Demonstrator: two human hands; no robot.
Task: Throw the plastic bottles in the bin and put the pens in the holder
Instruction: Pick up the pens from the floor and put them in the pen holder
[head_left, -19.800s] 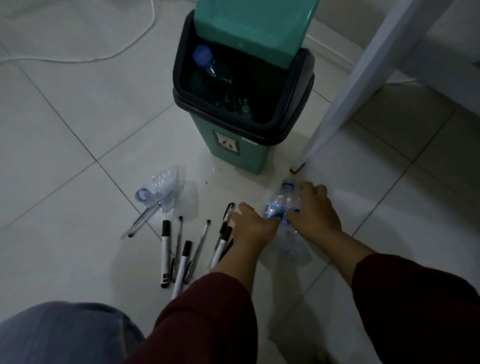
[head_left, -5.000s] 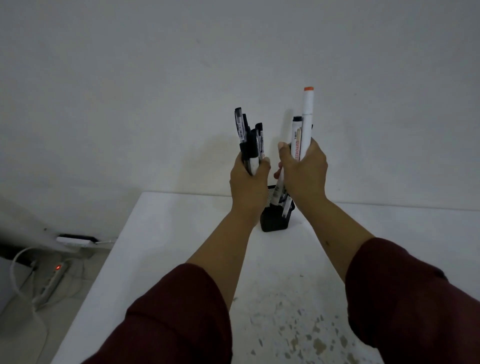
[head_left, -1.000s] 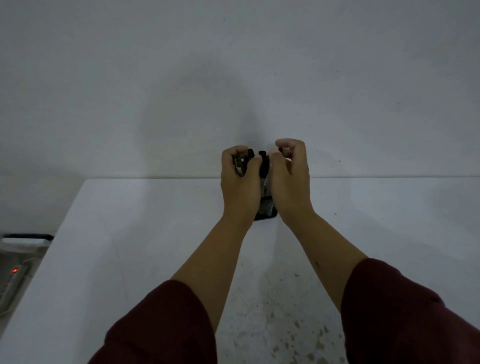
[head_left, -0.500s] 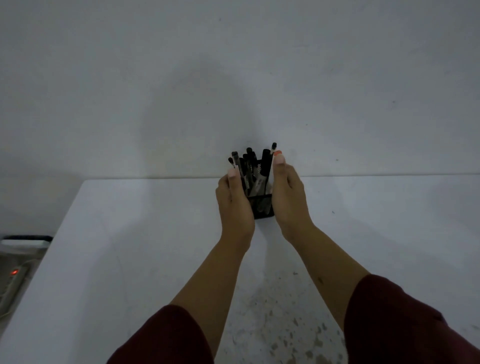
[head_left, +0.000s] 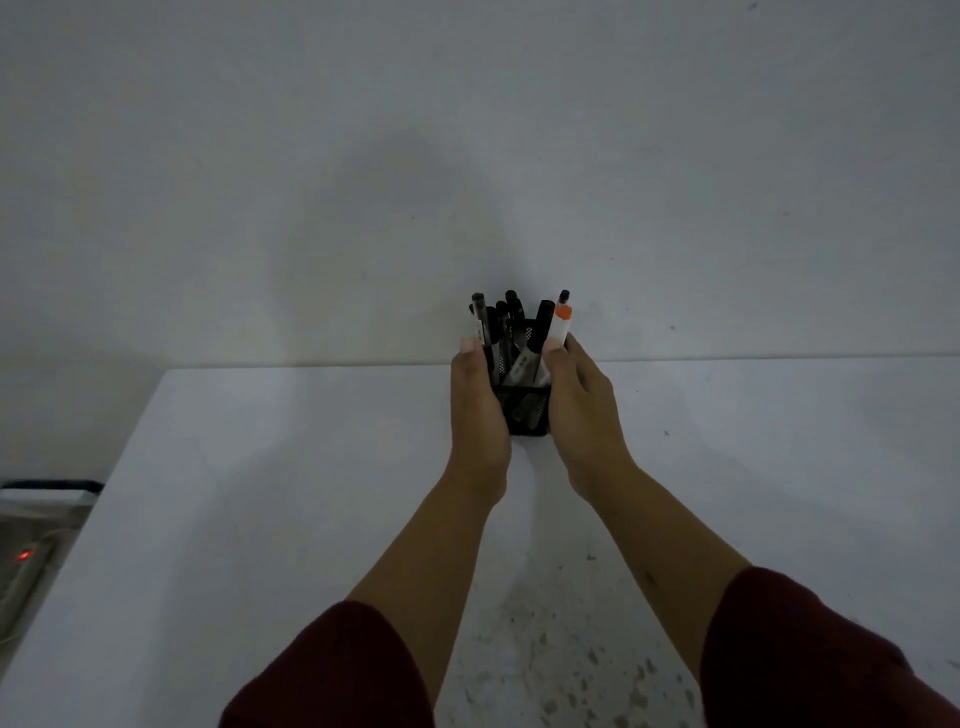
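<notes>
holder: a black mesh holder (head_left: 524, 415) stands upright on the white desk (head_left: 260, 493), near its far edge by the wall, directly between the two hands.
pens: the pens (head_left: 519, 332) stand in the holder, long axes near vertical and fanned slightly, tips above the rim; an orange-capped marker (head_left: 558, 327) leans at the right side.
left hand: the left hand (head_left: 478, 405) lies flat against the holder's left side, fingers (head_left: 470, 358) straight and pointing away from the body, touching the wall of the holder rather than curling round it.
right hand: the right hand (head_left: 582, 405) mirrors it on the right side, fingers (head_left: 558, 364) mostly straight, the thumb tip just beside the orange-capped marker; whether it touches the marker cannot be told.
key relation: the holder sits level with the palms and equally near both hands; the pens rise just beyond the fingertips.
judgement: the pens look settled, so the likely next move is simply drawing both hands back toward the body.
risk: a dragged finger could tip the light holder.
bottles and bin: not in view.
</notes>
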